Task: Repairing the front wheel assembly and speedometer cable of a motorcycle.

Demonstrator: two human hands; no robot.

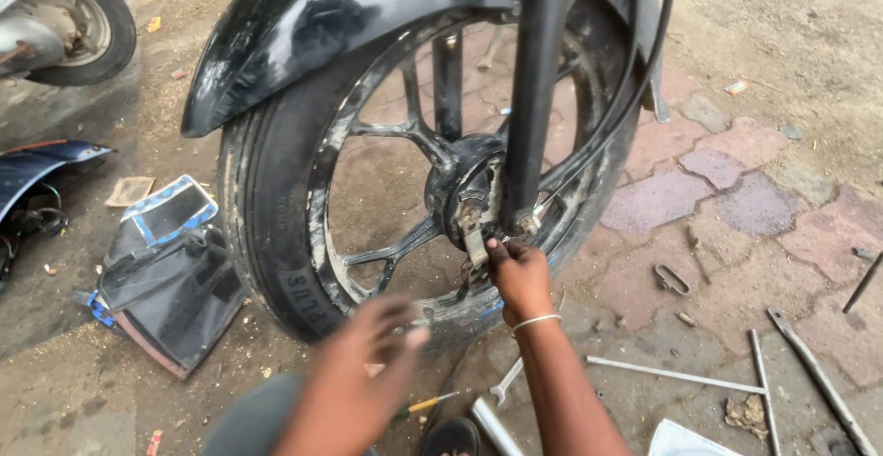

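A black motorcycle front wheel (276, 199) stands upright under a black mudguard (303, 24), held by a dark fork leg (533, 88). My right hand (520, 277), a thin bracelet on its wrist, has its fingers pinched at the axle end and brake lever (474, 240) at the bottom of the fork. Whether it holds a small part I cannot tell. My left hand (368, 364) is blurred in front of the tyre's lower edge, fingers spread, holding nothing.
Metal rods (676, 375) and a long bar (819, 378) lie on the paving at right, with a spanner (504, 382) and a yellow-handled screwdriver (428, 404) near my arm. Black body panels (170, 272) lie at left. Another wheel (74, 19) stands at top left.
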